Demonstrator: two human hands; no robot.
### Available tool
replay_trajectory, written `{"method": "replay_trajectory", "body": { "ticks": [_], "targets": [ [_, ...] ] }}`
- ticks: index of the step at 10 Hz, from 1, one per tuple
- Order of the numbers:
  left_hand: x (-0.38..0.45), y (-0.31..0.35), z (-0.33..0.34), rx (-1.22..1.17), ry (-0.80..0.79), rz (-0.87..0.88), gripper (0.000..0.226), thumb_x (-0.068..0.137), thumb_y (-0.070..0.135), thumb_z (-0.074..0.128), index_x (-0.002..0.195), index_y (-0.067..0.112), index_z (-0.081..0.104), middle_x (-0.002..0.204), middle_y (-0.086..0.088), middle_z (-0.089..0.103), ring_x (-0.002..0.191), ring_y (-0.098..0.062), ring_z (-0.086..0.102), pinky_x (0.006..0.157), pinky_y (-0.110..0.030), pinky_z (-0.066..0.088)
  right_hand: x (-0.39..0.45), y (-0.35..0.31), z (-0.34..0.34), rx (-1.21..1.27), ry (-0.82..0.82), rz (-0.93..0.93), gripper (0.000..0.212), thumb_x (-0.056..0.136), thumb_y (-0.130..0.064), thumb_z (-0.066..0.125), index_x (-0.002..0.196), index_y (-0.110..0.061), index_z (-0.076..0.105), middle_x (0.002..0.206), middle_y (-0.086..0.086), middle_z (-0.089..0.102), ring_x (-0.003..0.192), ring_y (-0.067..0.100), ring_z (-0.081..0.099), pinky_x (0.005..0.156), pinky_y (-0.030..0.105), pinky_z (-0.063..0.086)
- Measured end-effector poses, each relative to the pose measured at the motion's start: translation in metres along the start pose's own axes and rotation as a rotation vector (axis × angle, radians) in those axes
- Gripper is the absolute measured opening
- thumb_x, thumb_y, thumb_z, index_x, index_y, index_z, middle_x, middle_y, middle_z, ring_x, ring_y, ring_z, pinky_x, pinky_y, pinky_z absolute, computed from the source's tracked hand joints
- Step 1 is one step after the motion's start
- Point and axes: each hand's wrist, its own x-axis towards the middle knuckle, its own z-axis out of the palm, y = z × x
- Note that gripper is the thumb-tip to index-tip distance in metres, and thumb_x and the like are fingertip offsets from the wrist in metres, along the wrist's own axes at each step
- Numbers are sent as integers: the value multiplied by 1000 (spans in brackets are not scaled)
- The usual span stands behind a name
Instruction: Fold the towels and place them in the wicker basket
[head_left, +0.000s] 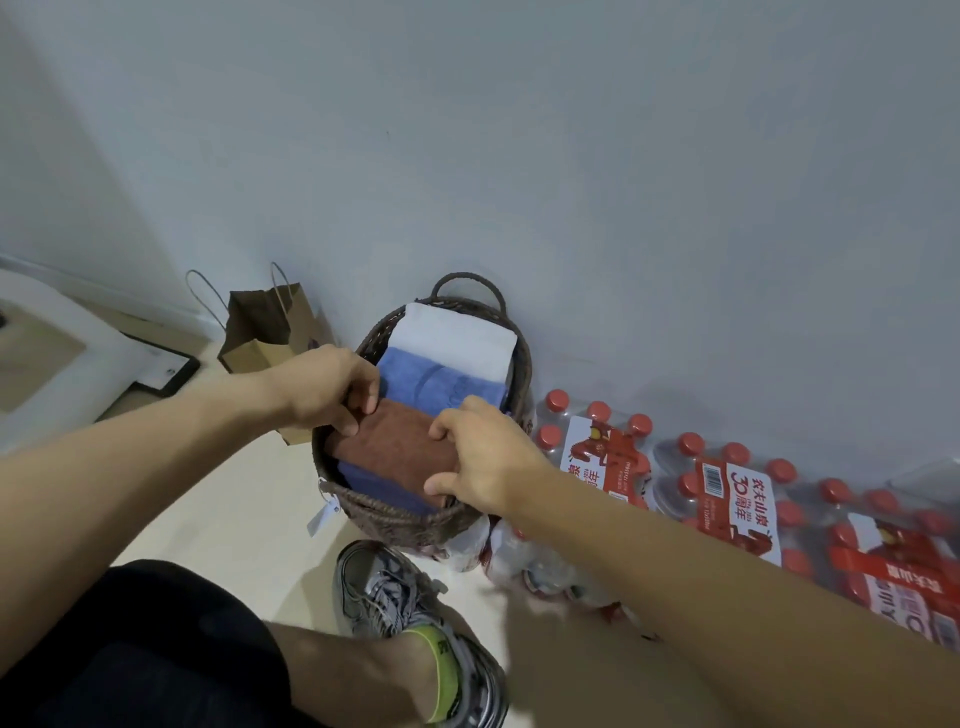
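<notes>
The wicker basket (395, 514) stands on the floor against the wall, holding folded white, blue and brown towels. The brown towel (395, 441) lies on top. The left hand (324, 387) pinches its far corner; the right hand (480, 454) grips its near right edge, fingers curled.

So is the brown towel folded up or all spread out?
Folded. The brown towel is a neat small rectangle lying in the basket, with both hands on it.
</notes>
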Motion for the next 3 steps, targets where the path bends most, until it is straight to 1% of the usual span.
{"method": "replay_trajectory", "body": {
  "ticks": [1,2,3],
  "targets": [
    [-1,5,-3,31,-10,-20,36,65,11,87,72,33,60,78,13,63,72,-6,58,57,-14,38,-8,0,-2,81,31,29,63,74,-43,82,127,-22,56,120,1,48,111,22,53,97,35,45],
    [-4,13,-12,103,-57,-31,30,70,17,85,81,32,62,85,10,64,79,-10,60,63,-16,42,-21,0,-17,178,62,44,64,72,-43,84,126,-21,57,116,-1,50,105,15,54,91,28,44],
    [-17,25,-33,100,-53,-58,32,74,34,83,101,28,67,95,13,65,88,-8,62,75,-18,47,-39,6,-50,367,110,64,49,73,-38,85,115,-24,63,104,-6,61,81,4,58,78,23,46]
  ]
}}
